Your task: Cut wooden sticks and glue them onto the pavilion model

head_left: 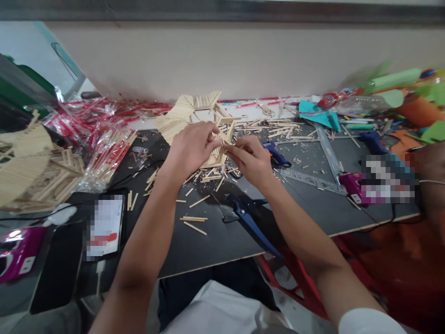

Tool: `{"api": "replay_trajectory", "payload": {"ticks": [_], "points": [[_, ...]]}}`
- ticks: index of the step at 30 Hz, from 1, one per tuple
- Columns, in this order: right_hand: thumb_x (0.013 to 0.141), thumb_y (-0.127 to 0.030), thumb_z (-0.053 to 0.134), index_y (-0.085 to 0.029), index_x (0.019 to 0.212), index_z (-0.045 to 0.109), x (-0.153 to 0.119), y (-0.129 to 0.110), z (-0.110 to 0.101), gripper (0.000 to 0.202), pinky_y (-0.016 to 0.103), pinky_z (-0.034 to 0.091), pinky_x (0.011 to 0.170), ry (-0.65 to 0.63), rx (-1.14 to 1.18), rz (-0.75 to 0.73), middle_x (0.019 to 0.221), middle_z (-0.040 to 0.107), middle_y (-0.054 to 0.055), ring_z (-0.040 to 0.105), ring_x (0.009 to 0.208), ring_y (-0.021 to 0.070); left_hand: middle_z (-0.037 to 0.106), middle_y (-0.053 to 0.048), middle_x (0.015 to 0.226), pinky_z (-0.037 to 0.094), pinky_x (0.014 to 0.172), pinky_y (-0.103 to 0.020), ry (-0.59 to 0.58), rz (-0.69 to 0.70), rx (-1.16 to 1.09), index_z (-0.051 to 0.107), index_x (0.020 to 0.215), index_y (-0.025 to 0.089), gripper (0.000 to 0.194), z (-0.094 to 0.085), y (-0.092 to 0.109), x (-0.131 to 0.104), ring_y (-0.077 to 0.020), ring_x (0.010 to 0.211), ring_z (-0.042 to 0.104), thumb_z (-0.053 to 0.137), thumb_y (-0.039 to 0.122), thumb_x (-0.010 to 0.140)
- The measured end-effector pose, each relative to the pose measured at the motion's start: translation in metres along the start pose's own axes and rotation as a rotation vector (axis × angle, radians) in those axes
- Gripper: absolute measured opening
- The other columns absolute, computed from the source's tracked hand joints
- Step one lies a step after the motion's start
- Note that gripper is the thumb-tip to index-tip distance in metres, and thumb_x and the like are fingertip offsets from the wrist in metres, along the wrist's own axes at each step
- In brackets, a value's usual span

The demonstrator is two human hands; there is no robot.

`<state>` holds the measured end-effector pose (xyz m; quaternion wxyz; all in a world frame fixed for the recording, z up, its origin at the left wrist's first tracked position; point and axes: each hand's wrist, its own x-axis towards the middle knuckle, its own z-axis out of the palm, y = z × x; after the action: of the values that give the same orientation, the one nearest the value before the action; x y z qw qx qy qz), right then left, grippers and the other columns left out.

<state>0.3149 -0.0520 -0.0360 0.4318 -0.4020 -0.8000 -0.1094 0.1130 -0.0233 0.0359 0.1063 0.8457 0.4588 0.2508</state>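
A structure of pale wooden sticks stands at the middle back of the dark table. My left hand lies on its near side, fingers curled round its sticks. Just to the right, my right hand has its fingers pinched together at the structure's edge; whatever is between the fingertips is too small to make out. Cut stick pieces are strewn below and behind the hands. A blue-handled cutter lies on the table under my right forearm.
Left are another stick structure, wrapped sticks and phones. Right of my hands lie a blue glue gun, clear rulers and a purple device. A person's arm shows at the right edge.
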Motion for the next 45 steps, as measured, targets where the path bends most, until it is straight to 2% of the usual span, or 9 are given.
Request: {"api": "replay_trajectory", "payload": {"ticks": [7, 13, 21, 25, 28, 32, 36, 41, 45], "points": [[0.099, -0.017, 0.059, -0.032, 0.121, 0.065, -0.005, 0.006, 0.0, 0.027, 0.025, 0.033, 0.055, 0.001, -0.111, -0.076, 0.1, 0.06, 0.001, 0.05, 0.067, 0.0078, 0.071, -0.005, 0.097, 0.046, 0.08, -0.032, -0.026, 0.05, 0.021, 0.071, 0.106, 0.022, 0.017, -0.003, 0.001, -0.002, -0.0197, 0.088, 0.063, 0.059, 0.029, 0.095], [0.096, -0.014, 0.06, -0.032, 0.114, 0.067, -0.005, 0.006, -0.004, 0.026, 0.026, 0.033, 0.055, 0.007, -0.013, -0.069, 0.104, 0.06, 0.002, 0.047, 0.064, 0.0084, 0.065, -0.005, 0.12, 0.046, 0.086, -0.032, -0.066, 0.162, 0.01, 0.073, 0.111, 0.027, 0.021, -0.013, 0.005, -0.01, -0.0202, 0.102, 0.064, 0.058, 0.03, 0.098], [0.093, -0.034, 0.068, -0.025, 0.095, 0.071, 0.009, -0.025, -0.02, 0.009, 0.028, 0.046, 0.055, 0.105, 0.45, 0.309, 0.097, 0.061, 0.005, 0.051, 0.064, 0.0111, 0.074, -0.004, 0.111, 0.048, 0.088, -0.03, -0.161, 0.268, -0.104, 0.069, 0.119, 0.024, 0.025, -0.023, 0.01, -0.017, -0.0192, 0.099, 0.067, 0.06, 0.028, 0.096], [0.085, -0.055, 0.073, -0.021, 0.084, 0.066, 0.017, -0.031, -0.026, 0.035, 0.025, 0.034, 0.046, -0.047, 0.749, 0.57, 0.082, 0.06, 0.001, 0.038, 0.052, 0.007, 0.074, -0.004, 0.112, 0.048, 0.081, -0.029, -0.124, 0.265, -0.116, 0.066, 0.124, 0.024, 0.031, -0.022, 0.016, -0.018, -0.0174, 0.091, 0.068, 0.063, 0.024, 0.093], [0.076, -0.064, 0.078, -0.02, 0.08, 0.064, 0.025, -0.031, -0.031, 0.046, 0.023, 0.024, 0.043, -0.183, 0.923, 0.738, 0.059, 0.048, -0.005, 0.032, 0.047, 0.0067, 0.075, -0.004, 0.106, 0.048, 0.076, -0.029, -0.129, 0.276, -0.123, 0.067, 0.122, 0.024, 0.033, -0.021, 0.018, -0.017, -0.0173, 0.084, 0.067, 0.069, 0.027, 0.089], [0.075, -0.067, 0.077, -0.02, 0.079, 0.064, 0.032, -0.032, -0.035, 0.05, 0.024, 0.019, 0.043, -0.27, 0.999, 0.786, 0.048, 0.036, -0.009, 0.028, 0.044, 0.0071, 0.076, -0.003, 0.098, 0.048, 0.073, -0.028, -0.107, 0.28, -0.152, 0.07, 0.118, 0.023, 0.033, -0.021, 0.016, -0.017, -0.0162, 0.079, 0.065, 0.073, 0.033, 0.087], [0.078, -0.067, 0.074, -0.019, 0.078, 0.065, 0.031, -0.031, -0.034, 0.048, 0.024, 0.022, 0.043, -0.248, 0.925, 0.746, 0.053, 0.042, -0.007, 0.029, 0.046, 0.0071, 0.076, -0.004, 0.094, 0.048, 0.071, -0.027, -0.072, 0.248, -0.185, 0.071, 0.12, 0.022, 0.037, -0.017, 0.011, -0.017, -0.0149, 0.074, 0.065, 0.072, 0.041, 0.088], [0.093, -0.049, 0.065, -0.019, 0.083, 0.07, 0.019, -0.022, -0.024, 0.032, 0.027, 0.038, 0.053, 0.028, 0.441, 0.474, 0.08, 0.063, 0.003, 0.045, 0.058, 0.0099, 0.074, -0.004, 0.085, 0.047, 0.075, -0.03, 0.059, 0.088, -0.007, 0.072, 0.122, 0.023, 0.047, -0.005, 0.006, -0.016, -0.0177, 0.076, 0.065, 0.066, 0.056, 0.089], [0.098, -0.043, 0.06, -0.019, 0.089, 0.07, 0.012, -0.017, -0.018, 0.028, 0.027, 0.043, 0.055, 0.086, 0.267, 0.403, 0.089, 0.065, 0.007, 0.053, 0.066, 0.0129, 0.073, -0.005, 0.086, 0.045, 0.076, -0.032, 0.031, 0.032, 0.121, 0.074, 0.117, 0.025, 0.046, 0.002, 0.012, -0.013, -0.0219, 0.084, 0.066, 0.063, 0.061, 0.09]]}}
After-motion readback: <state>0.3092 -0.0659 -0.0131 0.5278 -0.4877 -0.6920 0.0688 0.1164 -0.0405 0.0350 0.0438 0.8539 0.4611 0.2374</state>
